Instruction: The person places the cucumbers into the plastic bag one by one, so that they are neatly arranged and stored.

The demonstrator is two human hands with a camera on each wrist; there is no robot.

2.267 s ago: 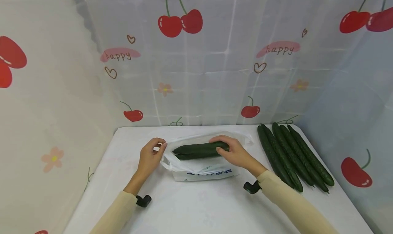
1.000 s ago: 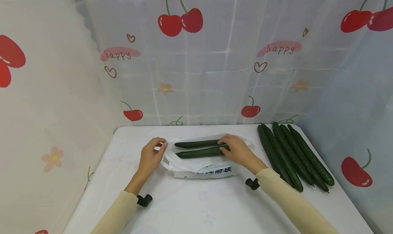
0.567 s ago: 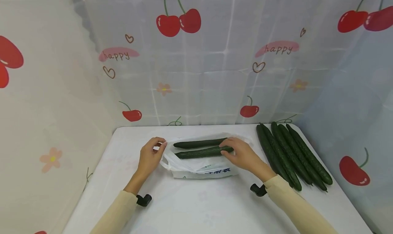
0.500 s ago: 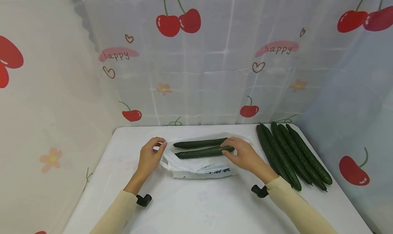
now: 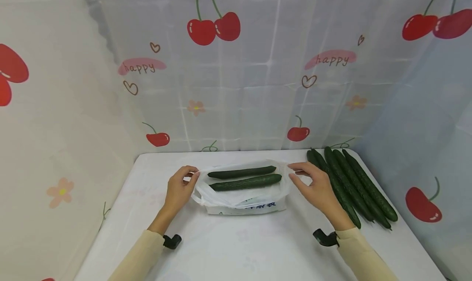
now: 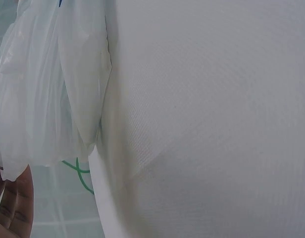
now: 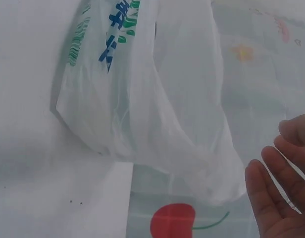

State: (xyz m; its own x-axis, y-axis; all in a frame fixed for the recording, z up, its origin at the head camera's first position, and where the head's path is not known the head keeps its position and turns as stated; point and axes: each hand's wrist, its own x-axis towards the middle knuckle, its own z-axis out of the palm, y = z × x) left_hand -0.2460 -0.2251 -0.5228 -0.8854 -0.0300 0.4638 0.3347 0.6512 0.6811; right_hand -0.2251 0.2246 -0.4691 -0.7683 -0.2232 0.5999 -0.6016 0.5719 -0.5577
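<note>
The left sleeve [image 5: 138, 254], lower left in the head view, and the right sleeve [image 5: 363, 254], lower right, are long, plain and pale cream-yellow. At the end of the left one there is a small black device [image 5: 172, 241], bent like an elbow pipe; a second black device [image 5: 325, 237], similar in shape, sits at the right one. The left fingers [image 5: 189, 169] and the right fingers [image 5: 303, 166] are bare.

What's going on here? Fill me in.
A person is handling a bag on a table, with two cucumbers lying in its open mouth. The left grip pinches the bag's left edge. The right grip is open by the right edge, holding neither cucumber; whether it touches the bag is unclear. More cucumbers lie side by side on the table's right.
</note>
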